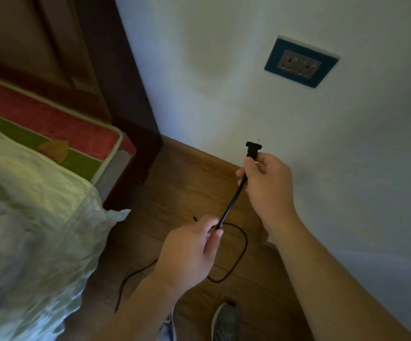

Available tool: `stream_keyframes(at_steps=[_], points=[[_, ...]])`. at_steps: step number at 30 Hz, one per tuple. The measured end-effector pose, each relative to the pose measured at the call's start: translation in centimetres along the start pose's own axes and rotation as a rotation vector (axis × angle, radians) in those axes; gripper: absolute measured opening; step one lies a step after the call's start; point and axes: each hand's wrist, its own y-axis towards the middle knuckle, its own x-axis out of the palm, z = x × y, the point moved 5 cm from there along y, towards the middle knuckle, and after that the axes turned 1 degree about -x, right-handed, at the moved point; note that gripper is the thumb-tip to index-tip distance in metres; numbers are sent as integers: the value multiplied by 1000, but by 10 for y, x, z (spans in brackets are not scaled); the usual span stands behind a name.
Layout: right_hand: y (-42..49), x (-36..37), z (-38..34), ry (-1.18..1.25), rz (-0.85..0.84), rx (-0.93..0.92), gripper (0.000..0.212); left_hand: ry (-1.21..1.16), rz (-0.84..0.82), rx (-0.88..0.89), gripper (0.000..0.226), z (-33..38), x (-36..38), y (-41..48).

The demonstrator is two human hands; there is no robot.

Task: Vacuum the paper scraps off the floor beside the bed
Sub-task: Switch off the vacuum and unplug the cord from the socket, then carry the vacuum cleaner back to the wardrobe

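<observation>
A person stands between a bed (39, 193) on the left and a white wall on the right. The right hand (266, 178) is curled round a black cord (231, 205) just below its plug (253, 148), which points up toward the far wall socket (300, 62), likely ready for plugging in. Nearer, the left hand (189, 252) pinches the cord, keeping that stretch straight. The slack loops on the wooden floor (194, 173). No paper scraps or vacuum are in view.

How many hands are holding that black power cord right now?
2. The right hand grips the power cord just below its plug, near the wall; the left hand pinches it lower down, above the wooden floor.
</observation>
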Motion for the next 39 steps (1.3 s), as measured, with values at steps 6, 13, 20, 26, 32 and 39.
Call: stream_keyframes(at_steps=[6,13,20,26,32,39], points=[[-19,29,-17,-36,-157,-61,13,-67,58,-138,30,-11,-14,-33],[-60,96,-41,-74,-369,-138,15,-135,177,-347,16,-48,-33,-89],[-126,172,-47,-126,-498,-209,16,-150,254,-468,6,-96,-51,-160],[-206,234,-54,-188,-609,-270,14,-200,321,-578,10,-135,-66,-242],[-299,304,-72,-243,-763,-374,8,-227,440,-682,6,-169,-92,-333],[-407,365,-76,-259,-1000,-416,10,-324,649,-809,20,-190,-107,-435]])
